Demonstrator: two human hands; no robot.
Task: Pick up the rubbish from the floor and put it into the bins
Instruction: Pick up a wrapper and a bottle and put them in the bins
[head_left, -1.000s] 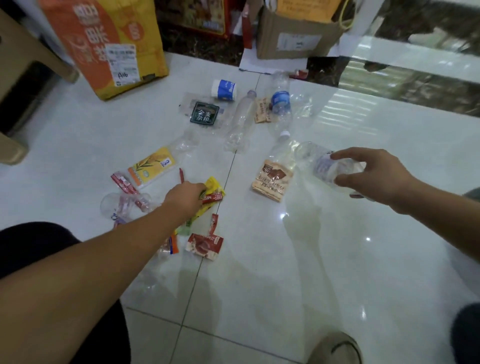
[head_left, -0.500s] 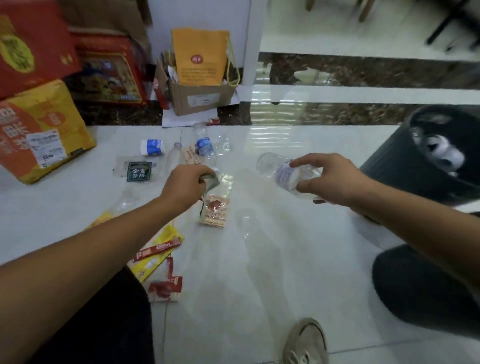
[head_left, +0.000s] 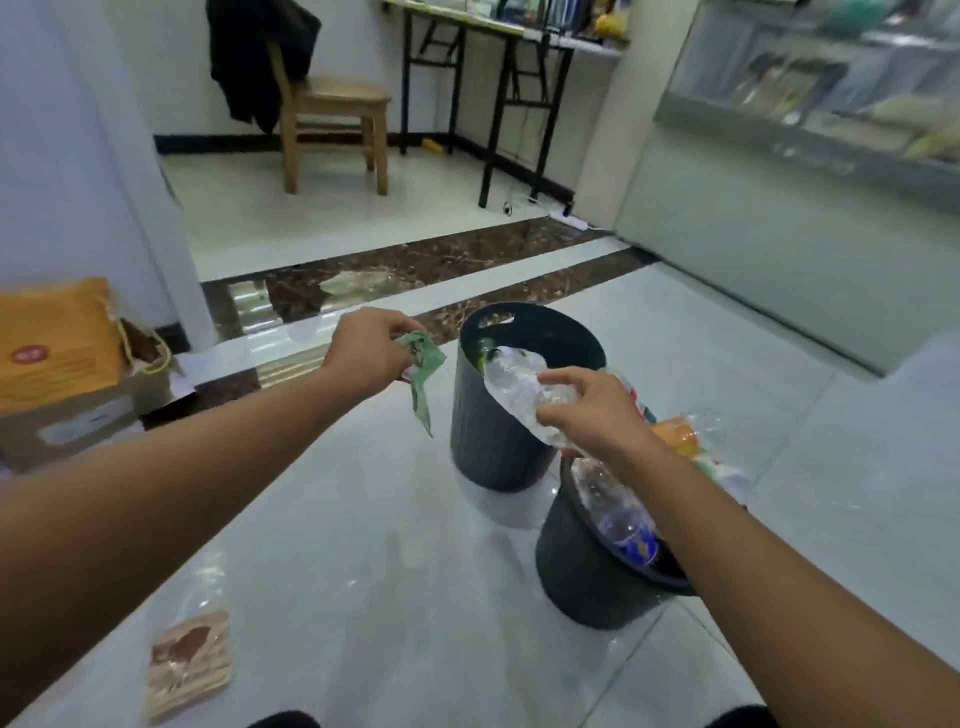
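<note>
My left hand (head_left: 366, 353) pinches a crumpled green wrapper (head_left: 423, 379) that hangs just left of the far dark bin (head_left: 498, 452). My right hand (head_left: 592, 410) grips a clear plastic bottle (head_left: 519, 387), held tilted over the gap between the two bins, its top end above the far bin's rim. The near dark bin (head_left: 582, 577) stands below my right forearm and holds clear bottles and coloured wrappers. A brown-printed clear packet (head_left: 187, 660) lies on the white floor at the lower left.
A cardboard box (head_left: 78, 415) with an orange paper bag (head_left: 57, 338) stands at the left by a white wall. A wooden chair (head_left: 332, 119) and a black-legged table (head_left: 498, 104) stand beyond a dark marble floor strip. A glass counter (head_left: 810, 156) runs along the right.
My view has swung right from the rubbish on the floor to the two bins. Both hands have risen and moved over there, the left carrying the wrapper, the right the bottle.
</note>
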